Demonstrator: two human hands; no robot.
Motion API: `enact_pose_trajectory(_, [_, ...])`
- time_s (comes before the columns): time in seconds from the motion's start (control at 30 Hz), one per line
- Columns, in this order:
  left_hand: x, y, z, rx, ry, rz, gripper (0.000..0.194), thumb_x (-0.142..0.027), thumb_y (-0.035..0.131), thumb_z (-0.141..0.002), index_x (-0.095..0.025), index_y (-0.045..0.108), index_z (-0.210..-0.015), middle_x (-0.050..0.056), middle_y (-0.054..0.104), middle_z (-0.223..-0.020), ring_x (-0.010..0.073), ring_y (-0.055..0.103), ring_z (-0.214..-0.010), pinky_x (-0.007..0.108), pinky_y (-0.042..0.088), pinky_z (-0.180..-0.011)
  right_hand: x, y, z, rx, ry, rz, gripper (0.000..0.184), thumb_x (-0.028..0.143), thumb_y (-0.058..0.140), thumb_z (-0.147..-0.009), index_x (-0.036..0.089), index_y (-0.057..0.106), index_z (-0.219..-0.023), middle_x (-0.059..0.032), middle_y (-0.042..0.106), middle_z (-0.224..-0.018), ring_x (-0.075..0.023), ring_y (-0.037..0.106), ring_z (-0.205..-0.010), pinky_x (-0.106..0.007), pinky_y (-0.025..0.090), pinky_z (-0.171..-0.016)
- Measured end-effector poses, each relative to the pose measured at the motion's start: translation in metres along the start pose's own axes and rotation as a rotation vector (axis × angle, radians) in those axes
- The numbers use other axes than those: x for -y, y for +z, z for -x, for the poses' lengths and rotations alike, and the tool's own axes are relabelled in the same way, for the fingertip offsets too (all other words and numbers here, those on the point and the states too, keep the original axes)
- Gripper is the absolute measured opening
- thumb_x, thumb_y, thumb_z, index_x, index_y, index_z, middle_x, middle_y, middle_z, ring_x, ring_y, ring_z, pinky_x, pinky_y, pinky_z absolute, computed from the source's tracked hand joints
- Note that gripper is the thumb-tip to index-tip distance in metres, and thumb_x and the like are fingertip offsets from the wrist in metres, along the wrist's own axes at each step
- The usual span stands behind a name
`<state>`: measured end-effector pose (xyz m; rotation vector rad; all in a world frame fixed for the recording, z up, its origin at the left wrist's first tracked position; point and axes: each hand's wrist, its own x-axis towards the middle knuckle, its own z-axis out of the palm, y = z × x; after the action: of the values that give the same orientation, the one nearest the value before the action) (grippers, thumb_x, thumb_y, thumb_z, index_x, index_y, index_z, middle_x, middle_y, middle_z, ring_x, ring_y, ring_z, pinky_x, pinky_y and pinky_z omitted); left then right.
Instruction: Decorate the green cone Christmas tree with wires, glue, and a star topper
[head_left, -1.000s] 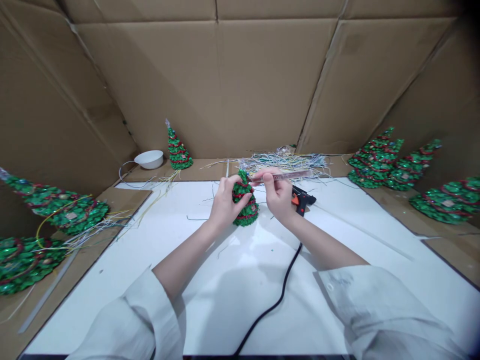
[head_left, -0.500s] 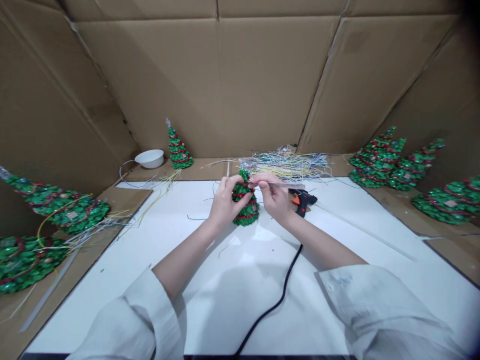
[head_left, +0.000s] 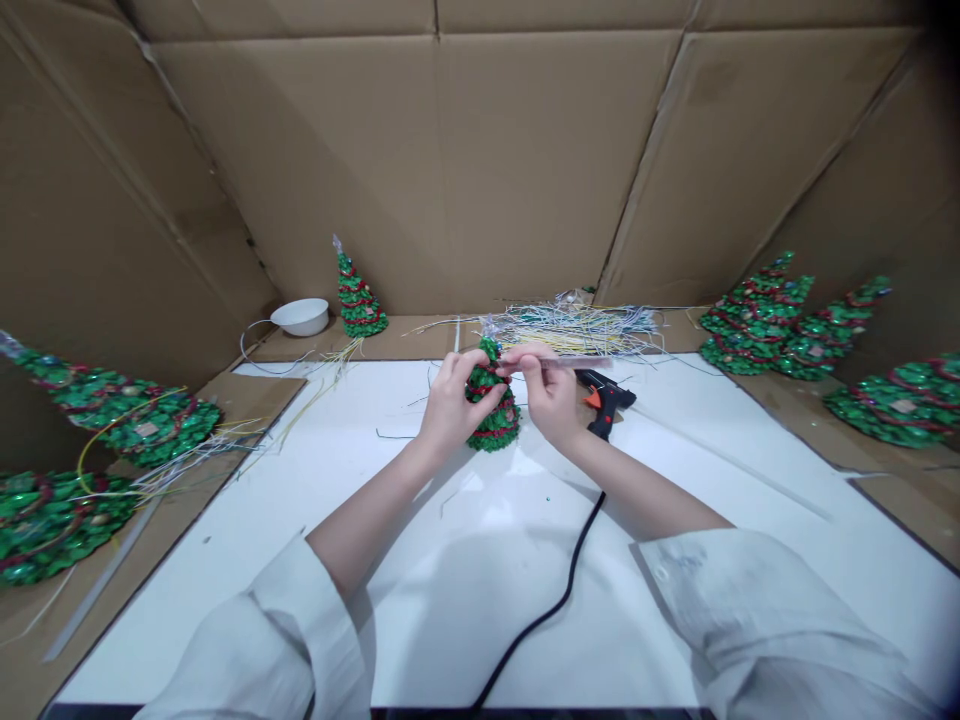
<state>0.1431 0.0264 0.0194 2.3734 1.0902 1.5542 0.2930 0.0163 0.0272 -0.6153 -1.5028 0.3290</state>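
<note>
A small green Christmas tree with red garland stands upright on the white table, between my hands. My left hand is closed around its left side, fingers near the top and thumb across the front. Against the tree's upper right, my right hand is closed with fingertips pinched together. A thin, flat, see-through strip sticks out to the right from that hand; what the fingertips touch on the tree is too small to make out. Just right of my right hand lies a black glue gun with an orange trigger.
Behind my hands lies a heap of coloured wires. A white bowl and a finished-looking tree stand at the back left. More trees line both sides. A black cord runs toward me, and a clear glue stick lies at right.
Both hands keep their hold at the tree. The right hand and the strip have shifted very slightly; otherwise only a small shift of the camera view shows.
</note>
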Motion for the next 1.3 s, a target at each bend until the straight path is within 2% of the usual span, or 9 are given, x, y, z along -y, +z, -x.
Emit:
enact_pose_trajectory(0.07, [0.001,0.0,0.0,0.003,0.002,0.0,0.031,-0.024,0.068,-0.078,-0.023,0.052,-0.105,0.001,0.054,-0.094,0.0153,0.058,-0.088,0.029,0.053,-0.078,0.003,0.002,-0.001,-0.038,0.161,-0.122,0.025,0.036,0.044,-0.096,0.02,0.061,-0.087,-0.0013,0.065,-0.083,-0.0126,0.068,-0.069,-0.027,0.056,-0.066])
enact_pose_trajectory(0.17, [0.003,0.0,0.0,0.007,0.011,0.002,0.032,-0.024,0.069,-0.078,-0.023,0.052,-0.105,0.001,0.054,-0.094,0.0152,0.058,-0.088,0.029,0.053,-0.077,0.005,0.004,-0.002,-0.063,0.28,-0.194,0.029,0.043,0.047,-0.094,0.019,0.061,-0.084,0.0,0.065,-0.076,-0.0124,0.068,-0.066,-0.027,0.056,-0.066])
enact_pose_trajectory(0.43, [0.002,0.0,0.0,0.001,0.034,-0.001,0.032,-0.023,0.069,-0.078,-0.024,0.052,-0.105,0.001,0.053,-0.094,0.0146,0.058,-0.087,0.028,0.054,-0.076,0.001,0.009,-0.001,-0.174,0.421,-0.33,0.031,0.05,0.056,-0.087,0.02,0.06,-0.082,0.0009,0.067,-0.074,-0.0125,0.068,-0.064,-0.027,0.057,-0.069])
enact_pose_trajectory(0.67, [0.002,0.0,0.0,0.01,0.024,0.005,0.031,-0.027,0.067,-0.08,-0.024,0.052,-0.106,0.001,0.054,-0.095,0.0151,0.058,-0.089,0.028,0.053,-0.077,0.002,0.01,-0.004,-0.193,0.531,-0.45,0.036,0.054,0.063,-0.08,0.018,0.06,-0.079,0.0007,0.068,-0.072,-0.0115,0.068,-0.061,-0.025,0.056,-0.066])
enact_pose_trajectory(0.8, [0.002,-0.001,0.0,0.015,0.012,0.011,0.017,-0.032,0.053,-0.091,-0.023,0.054,-0.105,0.003,0.057,-0.096,0.016,0.059,-0.092,0.029,0.053,-0.079,0.003,0.01,-0.007,-0.212,0.619,-0.539,0.039,0.056,0.065,-0.076,0.017,0.06,-0.077,0.0005,0.068,-0.069,-0.0105,0.066,-0.059,-0.023,0.056,-0.063])
enact_pose_trajectory(0.9, [0.0,-0.001,-0.001,0.012,-0.009,0.008,0.016,-0.029,0.043,-0.095,-0.022,0.055,-0.104,0.005,0.058,-0.098,0.0161,0.059,-0.093,0.03,0.052,-0.08,0.003,0.011,-0.008,-0.222,0.655,-0.544,0.04,0.057,0.064,-0.077,0.017,0.06,-0.075,0.0008,0.068,-0.066,-0.0101,0.066,-0.056,-0.023,0.056,-0.063])
enact_pose_trajectory(1.07, [-0.007,-0.003,-0.003,-0.007,-0.022,-0.053,0.013,-0.024,0.044,-0.094,-0.021,0.056,-0.098,0.005,0.061,-0.093,0.016,0.061,-0.088,0.029,0.052,-0.079,0.004,0.014,-0.007,-0.196,0.678,-0.54,0.042,0.06,0.059,-0.079,0.018,0.057,-0.078,0.0006,0.067,-0.063,-0.0118,0.067,-0.058,-0.025,0.057,-0.063])
enact_pose_trajectory(1.23, [-0.015,-0.006,-0.005,-0.046,0.0,-0.168,0.014,-0.022,0.045,-0.093,-0.02,0.059,-0.093,0.011,0.059,-0.117,0.0196,0.06,-0.106,0.031,0.051,-0.083,0.005,0.014,-0.005,-0.178,0.585,-0.438,0.041,0.059,0.059,-0.08,0.018,0.058,-0.08,0.0002,0.066,-0.064,-0.0126,0.066,-0.058,-0.026,0.057,-0.062])
enact_pose_trajectory(1.3, [-0.017,-0.008,-0.005,-0.053,0.016,-0.202,0.014,-0.023,0.045,-0.093,-0.02,0.059,-0.091,0.01,0.059,-0.118,0.0189,0.061,-0.104,0.03,0.05,-0.082,0.008,0.011,-0.006,-0.165,0.516,-0.368,0.039,0.057,0.056,-0.083,0.018,0.058,-0.081,0.0008,0.065,-0.064,-0.0121,0.065,-0.057,-0.027,0.056,-0.062])
